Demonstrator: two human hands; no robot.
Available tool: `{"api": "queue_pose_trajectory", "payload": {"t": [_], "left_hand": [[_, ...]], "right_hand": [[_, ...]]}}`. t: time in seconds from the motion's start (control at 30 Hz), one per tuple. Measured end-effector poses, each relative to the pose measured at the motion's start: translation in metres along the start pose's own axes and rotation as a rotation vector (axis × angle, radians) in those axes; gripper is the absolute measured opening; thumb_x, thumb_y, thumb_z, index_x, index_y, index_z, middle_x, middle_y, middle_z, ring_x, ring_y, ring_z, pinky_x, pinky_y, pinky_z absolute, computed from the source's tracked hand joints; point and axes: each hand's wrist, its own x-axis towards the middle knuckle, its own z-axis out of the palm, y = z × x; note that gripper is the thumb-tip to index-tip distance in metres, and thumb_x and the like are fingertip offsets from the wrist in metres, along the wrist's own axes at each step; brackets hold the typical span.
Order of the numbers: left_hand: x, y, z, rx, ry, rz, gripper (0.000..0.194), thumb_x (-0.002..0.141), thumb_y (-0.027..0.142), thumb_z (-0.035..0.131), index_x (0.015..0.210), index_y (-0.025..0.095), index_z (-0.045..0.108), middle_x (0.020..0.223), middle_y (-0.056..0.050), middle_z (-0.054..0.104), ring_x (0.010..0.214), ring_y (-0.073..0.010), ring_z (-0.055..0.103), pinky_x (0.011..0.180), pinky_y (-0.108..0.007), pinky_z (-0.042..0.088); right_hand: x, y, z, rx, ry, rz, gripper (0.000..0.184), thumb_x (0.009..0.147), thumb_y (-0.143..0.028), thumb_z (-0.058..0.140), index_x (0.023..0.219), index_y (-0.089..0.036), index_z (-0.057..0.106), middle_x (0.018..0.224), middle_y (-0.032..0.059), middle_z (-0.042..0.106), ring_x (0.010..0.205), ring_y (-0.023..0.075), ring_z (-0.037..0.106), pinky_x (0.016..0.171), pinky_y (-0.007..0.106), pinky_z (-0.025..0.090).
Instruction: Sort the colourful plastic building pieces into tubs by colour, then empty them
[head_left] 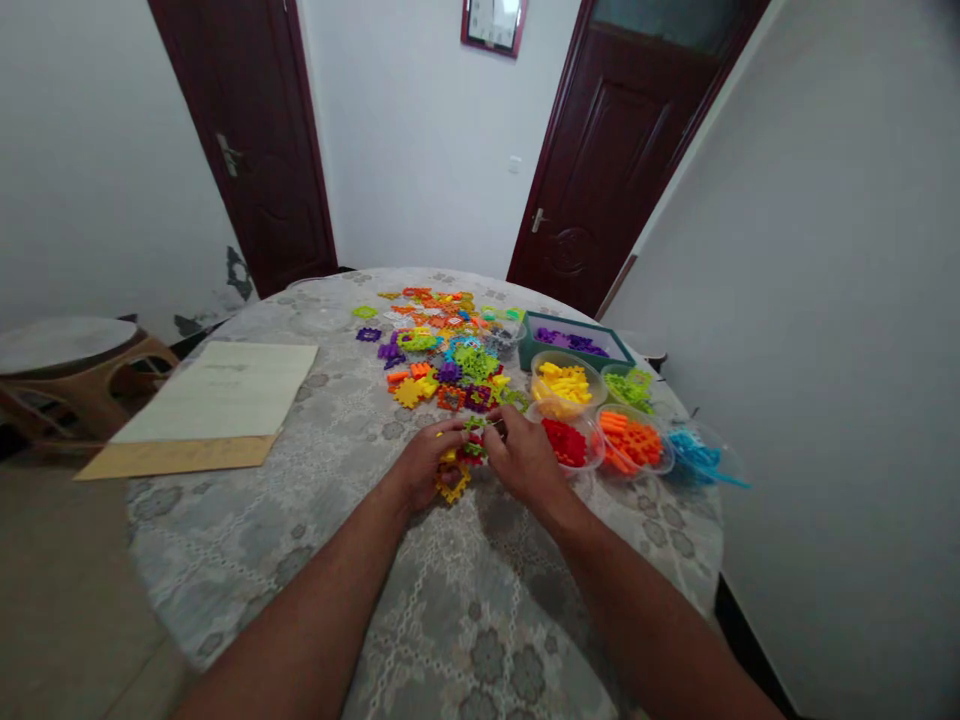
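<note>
Both my hands meet over a small cluster of joined plastic gear-shaped pieces (469,452) on the round table (390,560). My left hand (424,463) is closed around the cluster's left side, where a yellow piece (453,488) sticks out below. My right hand (525,458) pinches the cluster's right side with curled fingers. A loose pile of coloured pieces (442,345) lies just beyond my hands.
Clear tubs hold sorted pieces on the right: yellow (564,383), red (564,441), orange (628,440), green (628,386), blue (694,452). A teal box (574,340) holds purple ones. Papers (225,392) lie at left. Two dark doors and a stool (67,365) stand behind.
</note>
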Motion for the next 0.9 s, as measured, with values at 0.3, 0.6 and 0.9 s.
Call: {"api": "queue_pose_trajectory", "payload": {"t": [0.3,0.6,0.9], "left_hand": [[0.005,0.002,-0.005,0.07,0.044,-0.038,0.038,0.072,0.03,0.082,0.105,0.016,0.068,0.069,0.0,0.061,0.05,-0.0084,0.047,0.039,-0.015,0.025],[0.003,0.004,-0.001,0.11,0.076,-0.029,0.042,0.068,0.03,0.085,0.104,0.015,0.069,0.07,0.0,0.058,0.051,-0.0086,0.047,0.039,-0.015,0.024],[0.003,0.009,-0.007,-0.07,0.018,-0.027,0.041,0.068,0.027,0.086,0.102,0.016,0.066,0.068,0.0,0.059,0.048,-0.0063,0.041,0.038,-0.013,0.022]], "right_hand": [[0.006,0.025,-0.065,0.045,0.202,-0.06,0.019,0.099,-0.025,0.056,0.112,-0.022,0.07,0.102,0.0041,0.078,0.087,0.019,0.07,0.082,0.03,0.051],[0.05,0.153,-0.174,-0.579,0.346,0.195,0.037,0.098,-0.015,0.046,0.122,-0.017,0.074,0.116,0.0138,0.079,0.101,0.025,0.072,0.093,0.033,0.05],[0.05,0.198,-0.187,-0.712,0.317,0.25,0.048,0.089,-0.003,0.045,0.125,-0.013,0.076,0.12,0.0182,0.077,0.111,0.0266,0.07,0.101,0.035,0.049]]}}
